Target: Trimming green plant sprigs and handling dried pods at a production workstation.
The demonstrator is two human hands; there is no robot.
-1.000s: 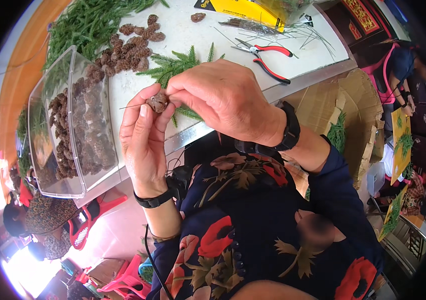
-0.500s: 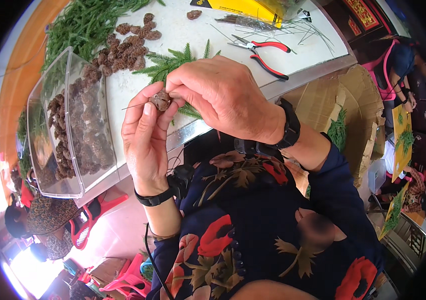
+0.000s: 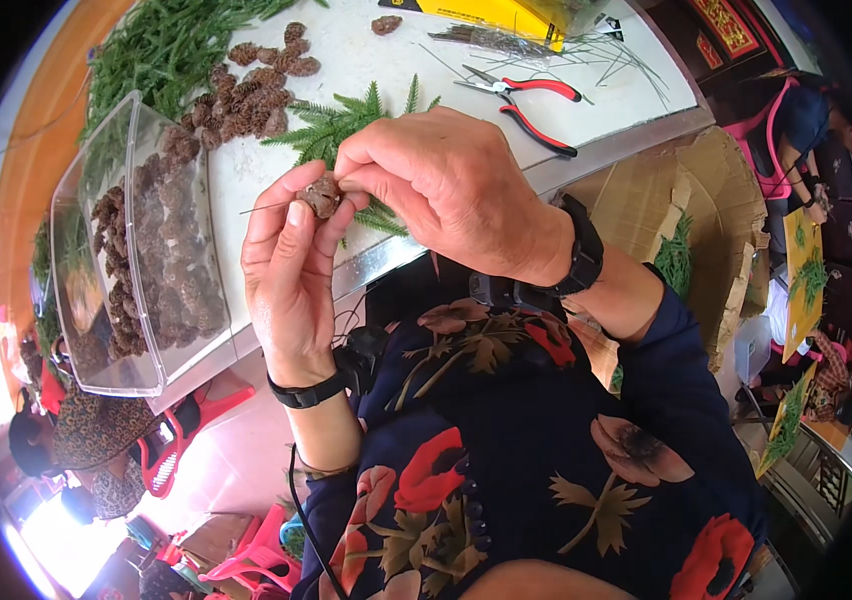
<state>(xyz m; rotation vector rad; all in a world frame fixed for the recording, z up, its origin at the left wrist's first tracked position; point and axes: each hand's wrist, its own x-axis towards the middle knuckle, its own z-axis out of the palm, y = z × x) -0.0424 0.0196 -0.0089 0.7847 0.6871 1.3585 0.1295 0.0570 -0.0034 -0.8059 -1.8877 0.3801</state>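
Note:
My left hand (image 3: 291, 275) pinches a small brown pine cone (image 3: 322, 195) between thumb and fingertips, just in front of the white table (image 3: 606, 110). A thin wire (image 3: 264, 207) sticks out to the left of the cone. My right hand (image 3: 451, 190) reaches over from the right, its fingertips closed on the cone's top, seemingly on the wire there. Green fir sprigs (image 3: 346, 120) lie on the table right behind both hands.
A clear plastic box (image 3: 131, 250) of pine cones stands at the table's left. Loose cones (image 3: 256, 75) and a heap of green sprigs (image 3: 156, 45) lie behind it. Red-handled pliers (image 3: 526, 100), thin wires (image 3: 616, 60) and a yellow packet (image 3: 506, 15) lie at the back right. Cardboard (image 3: 686, 200) leans at right.
Both hands have stayed together on the cone. The right hand's fingers have shifted slightly at its top.

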